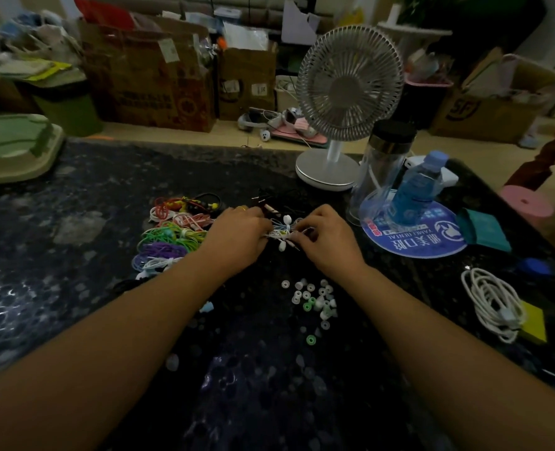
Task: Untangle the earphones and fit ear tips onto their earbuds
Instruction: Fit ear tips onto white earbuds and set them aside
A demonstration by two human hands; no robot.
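Near edge: loose ear tips [313,302] scattered on the dark table [74,255], white and green, just below both hands, not touching them

Mid: left hand [237,236] and right hand [326,237] both pinch a white earphone bundle [282,232] held between them, fingers curled on the cord; a white bud hangs below, another pokes up top

Step looks like untangling. To do it well: find a free end, feed it back thru the loops w/o yanking, keep buds clear of the knot

Left of the hands: coloured earphone coils [172,232], untouched. Farther back: fan [347,83], bottle [416,193]
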